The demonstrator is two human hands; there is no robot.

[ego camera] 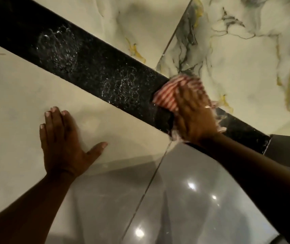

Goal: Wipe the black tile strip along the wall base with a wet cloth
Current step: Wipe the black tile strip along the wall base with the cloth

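The black tile strip (91, 62) runs diagonally from the upper left to the right edge, and patches of water glisten on it. My right hand (194, 115) lies flat on a red-and-white striped cloth (168, 95) and presses it against the strip; hand and cloth are blurred. The cloth's fringe shows under and beside the palm. My left hand (64, 138) rests flat on the pale floor tile (17, 103) in front of the strip, fingers spread, holding nothing.
White marble-patterned wall tiles (246, 59) with grey and yellow veins rise behind the strip. A glossy floor tile (184, 199) with light reflections lies near me, divided by a grout line. A grey surface (288, 148) ends the strip at the right.
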